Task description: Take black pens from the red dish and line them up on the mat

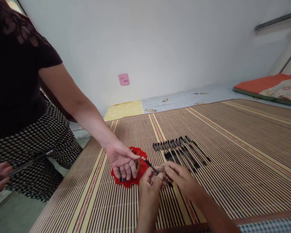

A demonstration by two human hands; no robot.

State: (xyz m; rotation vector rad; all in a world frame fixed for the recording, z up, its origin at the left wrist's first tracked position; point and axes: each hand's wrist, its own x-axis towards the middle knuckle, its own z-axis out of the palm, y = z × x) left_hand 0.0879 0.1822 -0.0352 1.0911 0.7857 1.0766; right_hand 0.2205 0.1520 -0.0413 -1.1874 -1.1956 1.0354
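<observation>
A black pen (pixel 149 162) slants between my two hands, its tip pointing up and left. My left hand (pixel 149 187) grips it with thumb and fingers. My right hand (pixel 183 178) is closed against the pen's lower part, its fingertips meeting the left ones and partly hidden. Just left of the pen tip, another person's open hand (pixel 122 160) is held palm up above a red scalloped dish (pixel 127 184). Small dark items lie in the dish, mostly covered by that hand. Beyond my right hand, several black pens (pixel 189 155) lie side by side next to a row of dark caps (pixel 166 145).
The striped bamboo mat (pixel 232 155) covers the surface. At left stands the other person, whose other hand (pixel 0 178) holds a clear pen (pixel 31 162). A pink note (pixel 123 79) is stuck to the wall. An orange folded quilt (pixel 264 84) lies at the far right.
</observation>
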